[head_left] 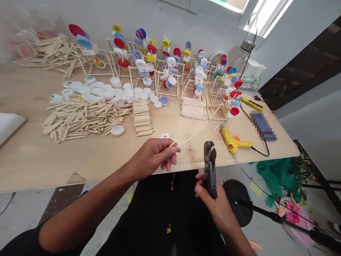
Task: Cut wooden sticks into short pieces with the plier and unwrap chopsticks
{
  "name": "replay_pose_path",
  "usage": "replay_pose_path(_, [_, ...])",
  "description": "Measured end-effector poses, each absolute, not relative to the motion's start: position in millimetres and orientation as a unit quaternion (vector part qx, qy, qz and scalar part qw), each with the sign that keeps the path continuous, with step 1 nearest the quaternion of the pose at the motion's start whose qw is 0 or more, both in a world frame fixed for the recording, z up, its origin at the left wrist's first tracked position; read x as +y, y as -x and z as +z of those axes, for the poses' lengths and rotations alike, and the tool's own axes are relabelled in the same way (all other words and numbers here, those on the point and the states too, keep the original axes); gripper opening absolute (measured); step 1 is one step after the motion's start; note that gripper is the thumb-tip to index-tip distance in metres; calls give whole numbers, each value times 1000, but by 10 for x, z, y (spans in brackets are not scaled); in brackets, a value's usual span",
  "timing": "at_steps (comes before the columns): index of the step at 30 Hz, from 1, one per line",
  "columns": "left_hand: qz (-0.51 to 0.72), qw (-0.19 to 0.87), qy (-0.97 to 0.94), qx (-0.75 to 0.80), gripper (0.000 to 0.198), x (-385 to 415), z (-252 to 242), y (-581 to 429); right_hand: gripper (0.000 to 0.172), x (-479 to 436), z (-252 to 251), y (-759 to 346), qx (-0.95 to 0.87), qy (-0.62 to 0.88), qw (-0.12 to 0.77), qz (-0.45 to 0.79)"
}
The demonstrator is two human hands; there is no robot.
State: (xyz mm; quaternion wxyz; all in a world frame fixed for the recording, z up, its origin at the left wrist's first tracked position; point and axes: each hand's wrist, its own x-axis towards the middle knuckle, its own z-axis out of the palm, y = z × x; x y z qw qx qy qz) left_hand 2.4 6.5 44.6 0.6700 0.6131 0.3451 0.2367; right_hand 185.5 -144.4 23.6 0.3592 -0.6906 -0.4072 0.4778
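My left hand (157, 156) pinches a thin wooden stick (187, 141) that points up and to the right over the table's front edge. My right hand (210, 193) grips a dark pair of cutting pliers (210, 167), held upright below the table edge with its jaws just right of the stick's held end. A small white cap (164, 136) lies on the table just beyond my left hand.
The wooden table (32, 156) bears loose stick piles (82, 119), neat stick stacks (141, 119), white bottle caps (106, 91), a row of stick-and-cap models (170, 67), a yellow glue gun (234, 142) and a yellow cutter (252, 104). Green cloth and cables lie on the floor at right.
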Motion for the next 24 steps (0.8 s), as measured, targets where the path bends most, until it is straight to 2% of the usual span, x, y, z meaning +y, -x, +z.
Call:
replay_pose_path(7, [194, 613, -692, 329, 32, 25, 510, -13, 29, -1447, 128, -1734, -409, 698, 284, 514])
replay_pose_path(13, [151, 570, -744, 313, 30, -19, 530, -74, 26, -1384, 183, -1687, -437, 679, 287, 514])
replay_pose_path(24, [75, 560, -766, 308, 33, 87, 509, -92, 26, -1400, 41, -1706, -427, 647, 320, 544])
